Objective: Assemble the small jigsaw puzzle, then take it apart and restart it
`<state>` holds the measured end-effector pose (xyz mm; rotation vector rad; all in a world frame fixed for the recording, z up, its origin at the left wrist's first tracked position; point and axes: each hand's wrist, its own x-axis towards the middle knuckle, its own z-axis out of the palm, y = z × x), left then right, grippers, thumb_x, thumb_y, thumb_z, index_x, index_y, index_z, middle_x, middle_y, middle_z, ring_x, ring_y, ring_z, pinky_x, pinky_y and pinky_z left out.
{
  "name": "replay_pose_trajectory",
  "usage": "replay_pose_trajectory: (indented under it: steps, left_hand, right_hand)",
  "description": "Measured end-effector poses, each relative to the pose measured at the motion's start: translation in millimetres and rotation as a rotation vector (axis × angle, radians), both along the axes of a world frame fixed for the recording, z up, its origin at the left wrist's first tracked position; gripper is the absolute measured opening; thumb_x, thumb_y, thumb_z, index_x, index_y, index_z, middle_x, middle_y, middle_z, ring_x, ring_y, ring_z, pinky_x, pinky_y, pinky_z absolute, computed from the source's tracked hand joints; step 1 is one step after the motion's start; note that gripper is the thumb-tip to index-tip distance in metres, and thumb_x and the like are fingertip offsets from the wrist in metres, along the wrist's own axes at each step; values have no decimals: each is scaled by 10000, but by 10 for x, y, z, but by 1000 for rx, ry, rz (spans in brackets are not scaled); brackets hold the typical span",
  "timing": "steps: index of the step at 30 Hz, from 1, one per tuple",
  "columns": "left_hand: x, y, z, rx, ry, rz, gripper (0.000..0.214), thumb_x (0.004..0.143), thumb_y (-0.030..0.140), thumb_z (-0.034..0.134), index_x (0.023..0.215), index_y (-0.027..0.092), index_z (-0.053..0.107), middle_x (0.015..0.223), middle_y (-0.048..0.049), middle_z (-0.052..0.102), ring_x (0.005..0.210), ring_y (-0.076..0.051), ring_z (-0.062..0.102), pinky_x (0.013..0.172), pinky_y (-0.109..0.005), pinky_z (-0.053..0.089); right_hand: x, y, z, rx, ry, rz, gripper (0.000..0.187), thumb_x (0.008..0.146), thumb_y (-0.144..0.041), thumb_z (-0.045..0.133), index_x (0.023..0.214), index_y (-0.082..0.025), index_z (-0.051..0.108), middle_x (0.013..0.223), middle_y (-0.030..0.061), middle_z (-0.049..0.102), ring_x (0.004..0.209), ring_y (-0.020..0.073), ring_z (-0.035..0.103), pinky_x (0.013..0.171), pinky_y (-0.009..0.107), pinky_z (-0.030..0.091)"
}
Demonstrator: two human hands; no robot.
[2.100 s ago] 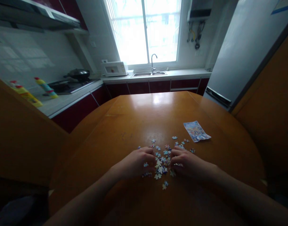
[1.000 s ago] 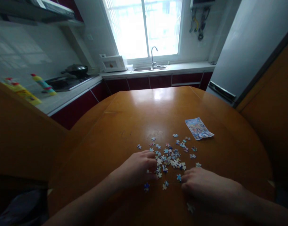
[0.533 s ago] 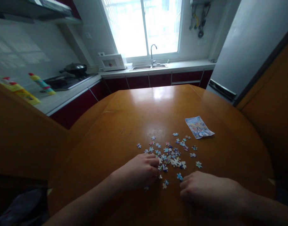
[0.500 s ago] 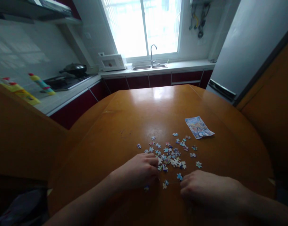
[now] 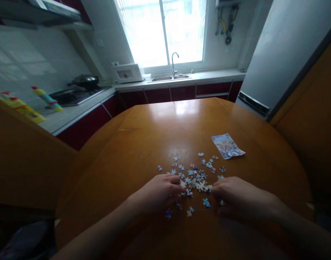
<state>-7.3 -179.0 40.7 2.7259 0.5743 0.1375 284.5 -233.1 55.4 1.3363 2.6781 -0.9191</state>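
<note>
At the left, the left hand (image 5: 161, 191) could drag the dark blue piece (image 5: 168, 213) along with its heel, since that piece lies just on its near side; in the middle, the heap of puzzle pieces (image 5: 201, 186) could scatter or flip if a knuckle brushes it, being so crowded; at the right, the right hand (image 5: 235, 193) might shove the heap's edge, its fingertips reaching right up to it. As for position, the left hand's fingers are drawn in at the heap's left side; whether they pinch a piece I cannot tell. The heap spreads over the wooden table (image 5: 154, 133) between the hands, the bright blue piece (image 5: 206, 202) on its near side. The right hand is bent narrow, its grip hidden, with the printed sheet (image 5: 227, 146) beyond.
</note>
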Motion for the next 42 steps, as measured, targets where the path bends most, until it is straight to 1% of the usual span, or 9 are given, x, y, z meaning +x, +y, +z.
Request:
replay_pose_trajectory:
  steps: [5, 11, 15, 20, 28, 31, 34, 37, 42]
  left_hand:
    - [18, 63, -51, 150, -32, -122, 164, 985, 297, 599, 917, 245, 740, 814, -13, 632, 783, -147, 577, 723, -274, 447]
    - [16, 102, -118, 97, -112, -222, 116, 965, 280, 641, 985, 283, 755, 914, -26, 680, 886, -159, 599, 820, -280, 475]
    - [20, 88, -111, 37, -104, -228, 155, 970, 236, 621, 987, 299, 761, 869, -26, 668, 859, -157, 596, 819, -279, 478]
    - [20, 94, -80, 12, -85, -198, 191, 970, 280, 624, 1138, 255, 711, 991, -52, 678, 934, -175, 603, 846, -284, 483]
    - [70, 75, -78, -54, -101, -188, 40, 915, 223, 664, 933, 203, 693, 968, -39, 680, 949, -168, 624, 882, -264, 484]
    - [-8, 127, 16, -133, -110, -72, 58, 891, 170, 633, 866, 188, 682, 965, -33, 680, 899, -146, 627, 853, -245, 479]
    - [-203, 244, 169, -221, -33, 199, 79, 862, 161, 628, 822, 171, 696, 909, -28, 679, 811, -132, 614, 734, -218, 457]
    - [-421, 361, 262, -414, 122, 336, 103, 827, 218, 652, 796, 147, 720, 799, -24, 679, 705, -131, 599, 610, -203, 412]
    - [-577, 446, 129, -441, 274, 502, 74, 732, 215, 693, 768, 173, 743, 741, -6, 712, 662, -142, 612, 563, -203, 364]
  right_hand:
    - [-264, 47, -134, 218, 166, 42, 147, 943, -198, 562, 970, -222, 704, 1004, 48, 673, 875, 153, 603, 765, 254, 435]
    - [-397, 16, -386, 380, 113, 117, 226, 989, -296, 531, 1143, -247, 689, 990, 62, 630, 851, 172, 568, 761, 292, 442]
    - [-355, 34, -381, 368, 132, 152, 189, 972, -291, 565, 1047, -247, 733, 1007, 65, 642, 910, 181, 576, 812, 303, 451]
    - [-369, 80, -404, 352, 167, 99, 145, 934, -242, 615, 1008, -235, 739, 1021, 62, 664, 966, 186, 587, 862, 320, 464]
    - [-414, 104, -456, 311, 279, 104, 149, 866, -150, 639, 1001, -196, 685, 1125, 59, 665, 1021, 192, 582, 883, 318, 476]
    - [-317, 145, -381, 280, 317, 54, 233, 827, -139, 674, 1050, -206, 667, 1123, 55, 655, 1027, 191, 578, 881, 314, 471]
    - [-115, 256, -294, 288, 263, -95, 107, 855, -198, 682, 962, -196, 672, 1031, 61, 651, 949, 191, 589, 830, 316, 466]
    - [137, 392, -208, 310, 194, -217, 74, 850, -163, 657, 914, -192, 681, 976, 59, 651, 899, 186, 593, 819, 317, 452]
    - [437, 490, -97, 199, 89, -313, 86, 823, -192, 637, 876, -191, 705, 896, 48, 675, 821, 180, 610, 767, 292, 450]
